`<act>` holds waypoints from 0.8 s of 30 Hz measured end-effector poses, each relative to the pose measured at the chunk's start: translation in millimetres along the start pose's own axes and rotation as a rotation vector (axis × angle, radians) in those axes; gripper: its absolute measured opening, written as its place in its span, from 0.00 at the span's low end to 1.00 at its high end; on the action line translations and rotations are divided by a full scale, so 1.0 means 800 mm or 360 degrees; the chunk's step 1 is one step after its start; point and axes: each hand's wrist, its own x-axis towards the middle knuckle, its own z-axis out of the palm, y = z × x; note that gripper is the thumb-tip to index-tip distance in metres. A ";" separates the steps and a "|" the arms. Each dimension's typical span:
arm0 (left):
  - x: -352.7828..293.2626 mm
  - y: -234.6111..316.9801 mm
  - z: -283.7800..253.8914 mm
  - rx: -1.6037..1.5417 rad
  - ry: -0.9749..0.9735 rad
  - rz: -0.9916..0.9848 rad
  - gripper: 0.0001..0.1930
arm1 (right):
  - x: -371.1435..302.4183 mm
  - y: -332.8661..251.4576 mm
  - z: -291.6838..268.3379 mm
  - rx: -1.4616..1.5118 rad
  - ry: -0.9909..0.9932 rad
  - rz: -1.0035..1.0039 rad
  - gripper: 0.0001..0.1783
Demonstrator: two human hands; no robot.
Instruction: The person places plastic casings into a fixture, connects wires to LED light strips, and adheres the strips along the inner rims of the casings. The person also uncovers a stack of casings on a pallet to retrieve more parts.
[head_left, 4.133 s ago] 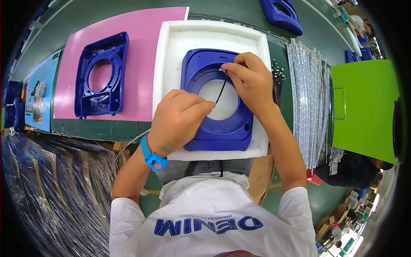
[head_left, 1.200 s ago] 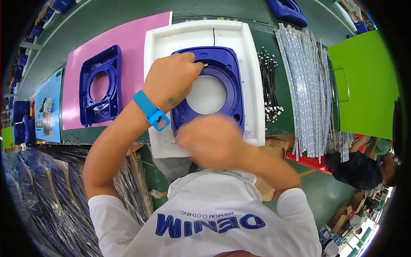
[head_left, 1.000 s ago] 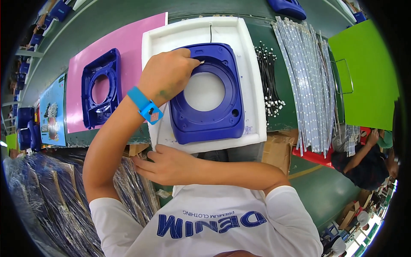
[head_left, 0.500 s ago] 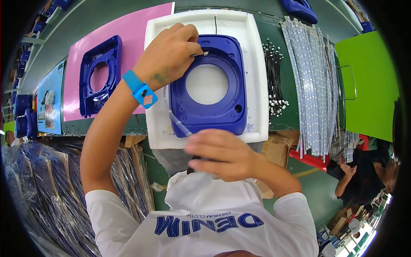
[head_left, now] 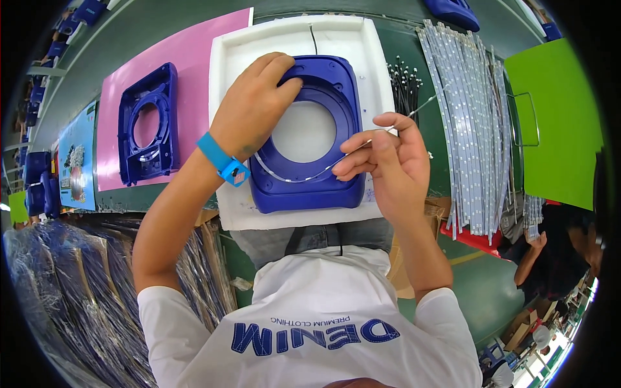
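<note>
A blue plastic housing (head_left: 304, 197) with a large round opening lies in a white foam tray (head_left: 372, 52). My left hand (head_left: 255, 103) is closed over its upper left rim, the thumb reaching inside. A thin white LED strip (head_left: 284, 180) curves along the left and lower part of the housing's ring. One end of the strip disappears beneath my left hand. My right hand (head_left: 394, 161) pinches the strip at the housing's right side, palm turned up. Past those fingers, the strip's free end sticks out to the upper right.
A second blue housing (head_left: 126, 129) lies on a pink sheet (head_left: 194, 77) to the left. Right of the tray are black cables (head_left: 406, 84) with white connectors, a bundle of LED strips (head_left: 469, 129) and a green panel (head_left: 550, 123). Plastic-wrapped goods (head_left: 77, 271) stand at lower left.
My right hand has moved right and up from below the housing, bringing the LED strip across the ring. My left hand has slid slightly left and down. The tray has shifted a little left in view.
</note>
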 end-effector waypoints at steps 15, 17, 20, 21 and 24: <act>0.017 -0.018 0.014 -0.0947 -0.0017 -0.0746 0.22 | 0.028 -0.006 -0.014 -0.0300 0.0043 0.0114 0.20; 0.012 -0.021 0.015 -0.0985 -0.0033 -0.0729 0.22 | 0.034 -0.011 -0.003 -0.0385 -0.0002 0.0204 0.23; 0.001 -0.017 0.011 -0.0870 0.0215 -0.0596 0.23 | 0.047 -0.022 0.002 -0.0667 -0.0090 0.0272 0.28; -0.002 -0.006 0.000 -0.0718 0.0306 -0.0643 0.20 | 0.050 -0.026 -0.004 -0.0870 -0.0108 0.0242 0.29; -0.046 0.020 -0.036 -0.0768 0.0237 -0.0639 0.14 | 0.051 -0.026 -0.013 -0.1301 -0.0240 0.0173 0.26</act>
